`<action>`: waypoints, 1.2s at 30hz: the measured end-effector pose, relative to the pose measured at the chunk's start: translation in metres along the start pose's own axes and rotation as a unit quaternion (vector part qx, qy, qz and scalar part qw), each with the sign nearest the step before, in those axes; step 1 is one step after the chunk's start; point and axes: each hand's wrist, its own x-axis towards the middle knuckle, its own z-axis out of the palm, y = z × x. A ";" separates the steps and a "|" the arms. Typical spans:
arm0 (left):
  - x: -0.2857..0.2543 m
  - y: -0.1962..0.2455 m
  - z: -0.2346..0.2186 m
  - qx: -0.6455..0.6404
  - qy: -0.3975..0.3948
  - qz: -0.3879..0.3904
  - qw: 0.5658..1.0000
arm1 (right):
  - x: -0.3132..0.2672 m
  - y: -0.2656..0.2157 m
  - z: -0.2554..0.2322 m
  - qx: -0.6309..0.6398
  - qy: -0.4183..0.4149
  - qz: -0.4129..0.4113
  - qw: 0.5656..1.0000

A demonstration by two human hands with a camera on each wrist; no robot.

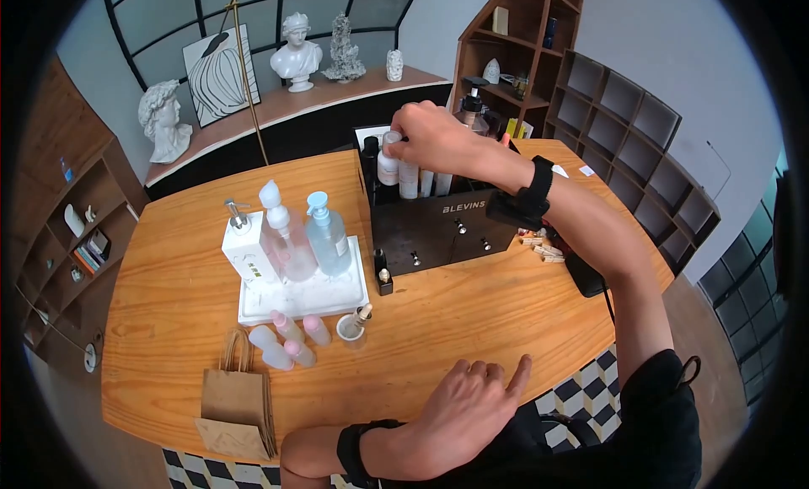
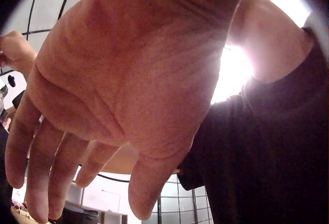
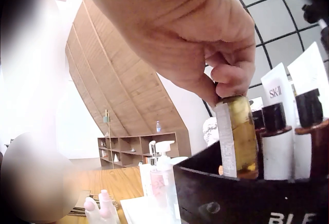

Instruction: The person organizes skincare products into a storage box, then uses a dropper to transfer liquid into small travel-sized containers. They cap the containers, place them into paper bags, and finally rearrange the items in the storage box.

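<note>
My right hand reaches over the black organizer box and pinches the top of a bottle at its left end. In the right wrist view, the right hand has thumb and fingers on a yellowish bottle with a white label; its base is behind the rim of the box. Dark-capped bottles stand beside it. My left hand is palm down near the table's front edge, fingers extended, holding nothing. The left wrist view shows its palm and spread fingers.
Left of the box, a white tray carries several pump bottles. In front are small pink-capped bottles, a small white cup with a dropper, and brown paper bags. A black pouch and wooden clips lie right.
</note>
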 end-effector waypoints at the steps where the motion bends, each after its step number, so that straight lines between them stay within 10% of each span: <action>1: 0.001 0.000 0.002 0.013 -0.007 0.003 1.000 | 0.001 0.003 0.006 -0.010 0.003 -0.017 1.000; 12: 0.001 -0.001 0.003 0.007 0.009 0.003 1.000 | -0.014 -0.001 0.025 -0.037 -0.003 -0.018 0.999; 22: 0.002 0.000 0.011 0.014 0.005 -0.002 1.000 | -0.045 -0.013 -0.008 0.025 0.213 -0.072 0.974; 28: 0.004 0.002 0.017 0.021 0.015 -0.014 1.000 | -0.092 -0.030 0.027 0.022 0.021 -0.227 0.973; 36: 0.003 0.000 0.019 0.029 0.040 -0.003 0.999 | -0.115 -0.036 0.100 0.013 -0.137 -0.227 0.964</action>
